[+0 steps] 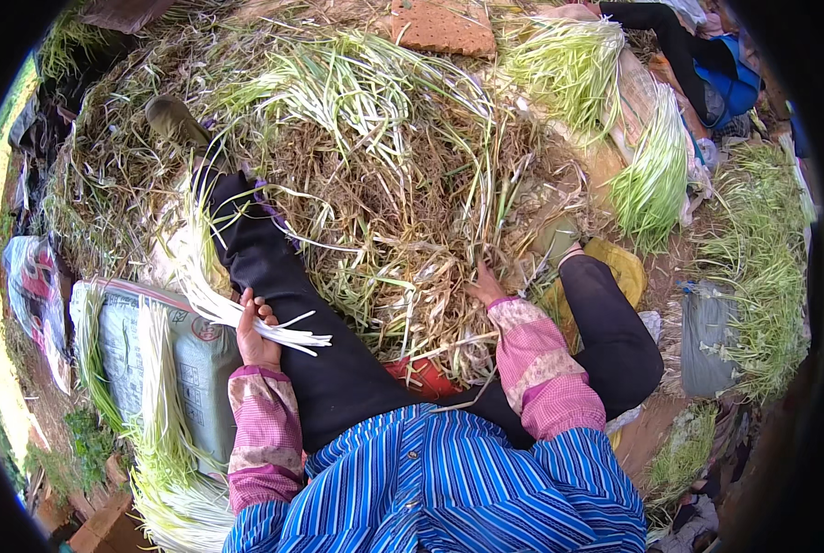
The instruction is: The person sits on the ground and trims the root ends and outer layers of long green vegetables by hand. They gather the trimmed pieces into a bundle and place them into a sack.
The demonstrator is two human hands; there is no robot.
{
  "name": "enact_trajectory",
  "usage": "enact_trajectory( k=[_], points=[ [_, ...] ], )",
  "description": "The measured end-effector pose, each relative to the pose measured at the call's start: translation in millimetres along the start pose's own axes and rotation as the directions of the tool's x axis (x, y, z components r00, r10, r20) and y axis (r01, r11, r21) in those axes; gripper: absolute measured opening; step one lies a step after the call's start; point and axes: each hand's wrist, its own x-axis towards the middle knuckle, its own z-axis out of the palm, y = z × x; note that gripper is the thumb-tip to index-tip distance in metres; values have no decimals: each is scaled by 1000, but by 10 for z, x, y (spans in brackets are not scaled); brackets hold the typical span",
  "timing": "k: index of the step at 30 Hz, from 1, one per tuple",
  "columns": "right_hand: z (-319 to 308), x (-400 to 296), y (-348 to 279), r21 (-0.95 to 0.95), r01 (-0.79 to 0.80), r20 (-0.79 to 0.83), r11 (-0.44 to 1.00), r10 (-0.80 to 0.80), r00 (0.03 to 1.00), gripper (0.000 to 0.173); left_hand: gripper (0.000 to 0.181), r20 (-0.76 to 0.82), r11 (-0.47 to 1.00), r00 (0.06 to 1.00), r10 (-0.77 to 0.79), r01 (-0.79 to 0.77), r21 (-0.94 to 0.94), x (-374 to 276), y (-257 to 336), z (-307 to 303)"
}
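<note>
My left hand is closed around a small bunch of what look like blanched garlic chives. Their white stem ends point right over my thigh, and the yellow-green leaves trail up and left. Between my legs lies a heap of stalks with dry brown roots and withered leaves. My right hand reaches into the heap's right side, its fingertips among the stalks; whether it grips any is hidden. Beyond, loose green-and-white chives are spread across the top of the heap.
To my left, a wrapped bale carries draped chive bundles. More bundles lie at the upper right, near another person's dark sleeve. A perforated brick lies at the far side; cut greens cover the right.
</note>
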Motion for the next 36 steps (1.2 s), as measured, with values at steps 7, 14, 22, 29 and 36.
enact_trajectory(
  k=[7, 14, 22, 29, 36],
  points=[
    [-234, -1383, -792, 321, 237, 384, 917, -354, 853, 44, 31, 10, 1000, 1000, 5, -4, -23, 19, -43, 45],
    [20, -1187, -1816, 103, 577, 823, 811, -395, 408, 38, 30, 7, 996, 1000, 11, -10, -88, -27, -4, -16],
    [439, -356, -1776, -394, 885, 651, 250, -603, 460, 61, 30, 1, 987, 1000, -5, 5, -162, -79, 38, -32],
    [867, -140, -2046, -470, 758, 632, 453, -427, 647, 76, 31, 47, 979, 999, -5, 15, -202, -216, 106, 97],
    [748, -90, -1704, -483, 534, 614, 694, -166, 772, 50, 33, 131, 951, 991, -23, 62, -303, -267, 171, 141]
  ],
)
